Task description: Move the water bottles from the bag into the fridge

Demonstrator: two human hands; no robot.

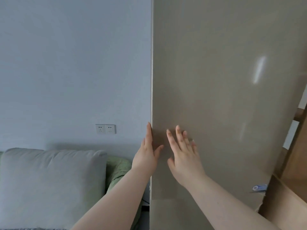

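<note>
Right hand (184,156): fingers spread, flat against fridge door (224,90), holding nothing.
Left hand (147,156): open, fingers on door's left edge.
Background: grey cushion (49,185), wall sockets (105,129).

Fridge door (216,97): tall flat panel, glossy grey-beige, fills the frame from 12 to 5 o'clock. Pale streak of reflected light near 2 o'clock. Left edge runs almost vertical down the middle of the view. A horizontal seam crosses near 6 o'clock, with a second panel below it. Small blue-and-white sticker (259,187) at 4 o'clock, print too blurred to read. Door looks shut.
</note>
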